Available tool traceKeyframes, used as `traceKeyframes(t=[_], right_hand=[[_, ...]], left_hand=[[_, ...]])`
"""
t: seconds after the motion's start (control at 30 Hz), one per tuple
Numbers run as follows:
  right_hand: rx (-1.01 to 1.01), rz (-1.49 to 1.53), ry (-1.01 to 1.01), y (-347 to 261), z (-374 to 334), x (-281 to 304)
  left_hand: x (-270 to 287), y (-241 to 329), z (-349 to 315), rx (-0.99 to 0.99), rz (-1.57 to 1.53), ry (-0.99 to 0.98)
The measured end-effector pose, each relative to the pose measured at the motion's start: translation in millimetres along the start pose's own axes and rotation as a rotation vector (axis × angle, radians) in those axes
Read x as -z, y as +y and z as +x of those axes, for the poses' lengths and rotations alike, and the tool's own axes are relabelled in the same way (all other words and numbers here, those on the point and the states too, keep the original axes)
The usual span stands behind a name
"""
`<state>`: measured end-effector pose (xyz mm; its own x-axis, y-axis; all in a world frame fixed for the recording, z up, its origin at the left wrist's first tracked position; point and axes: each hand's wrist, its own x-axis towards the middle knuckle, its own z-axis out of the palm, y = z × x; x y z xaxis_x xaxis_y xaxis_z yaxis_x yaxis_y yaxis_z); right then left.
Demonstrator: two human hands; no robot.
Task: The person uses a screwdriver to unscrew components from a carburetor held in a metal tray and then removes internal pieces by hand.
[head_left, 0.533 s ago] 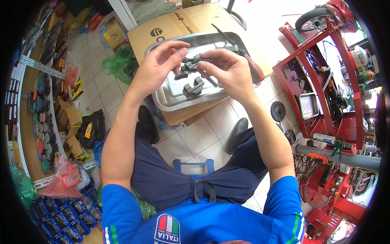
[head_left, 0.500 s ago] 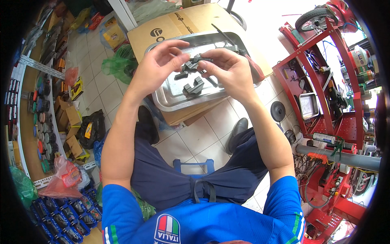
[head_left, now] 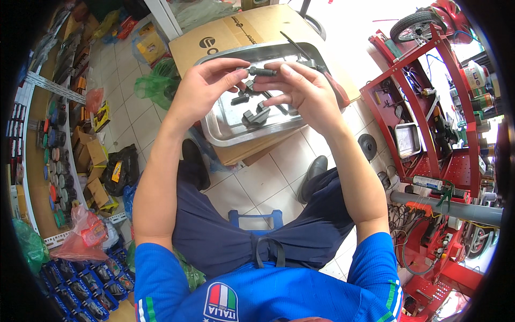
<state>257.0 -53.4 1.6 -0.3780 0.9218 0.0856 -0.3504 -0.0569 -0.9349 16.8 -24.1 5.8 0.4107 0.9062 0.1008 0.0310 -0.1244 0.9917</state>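
Observation:
Over the metal tray [head_left: 219, 140], a dark bolt-like cylinder [head_left: 263, 72] lies level between my two hands. Thumb and fingertips of my left hand [head_left: 206, 88] pinch its narrow left end. My right hand [head_left: 308, 96] grips the thicker right end between thumb and fingers, its lower fingers loosely bent. Beneath them, a short dark bolt-like piece [head_left: 240, 100] and a notched dark metal block [head_left: 256, 116] rest in the tray. Other dark parts there are partly hidden by my fingers.
The tray stands on a cardboard box [head_left: 188, 51]. A red-handled tool [head_left: 337, 91] with a dark shaft leans across its right side. At right is a red metal rack [head_left: 394, 123]; at left, shelves of goods [head_left: 59, 177]. A black round base [head_left: 367, 146] sits on the tiled floor.
My right hand has turned, and its fingers have shifted on the cylinder, which now shows clearly. My left fingertips have closed onto its other end.

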Motion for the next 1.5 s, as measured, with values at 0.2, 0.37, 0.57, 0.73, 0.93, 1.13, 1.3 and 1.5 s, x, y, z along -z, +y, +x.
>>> traceKeyframes(t=[0.2, 0.37, 0.57, 0.73, 0.93, 1.13, 1.3, 1.5], right_hand=[[0.012, -0.076, 0.012, 0.9, 0.0, -2.1], [0.03, -0.075, 0.019, 3.5, 0.6, -0.8], [0.054, -0.118, 0.091, 2.2, 0.0, -4.8], [0.032, -0.135, 0.119, 3.9, -0.3, -5.6], [0.038, -0.166, 0.124, 5.9, -1.0, -7.1], [0.053, -0.181, 0.128, 6.1, -1.3, -7.5], [0.06, -0.207, 0.153, 3.0, -0.5, -4.7], [0.067, -0.206, 0.165, 2.3, -0.5, -3.6]], left_hand=[[-0.3, 2.4, -0.8, 0.005, -0.004, -0.004], [-0.1, 2.3, -0.5, 0.005, 0.013, 0.003], [-2.2, 4.0, -2.3, -0.01, 0.017, 0.017], [-5.8, 3.7, -3.4, -0.039, 0.002, 0.026], [-7.9, -0.7, -2.1, -0.003, -0.122, -0.037], [-3.9, 1.9, -0.1, 0.071, -0.14, -0.074], [-7.4, 2.7, -3.3, -0.081, 0.069, 0.057], [-6.4, 8.7, -4.7, -0.038, 0.05, 0.027]])
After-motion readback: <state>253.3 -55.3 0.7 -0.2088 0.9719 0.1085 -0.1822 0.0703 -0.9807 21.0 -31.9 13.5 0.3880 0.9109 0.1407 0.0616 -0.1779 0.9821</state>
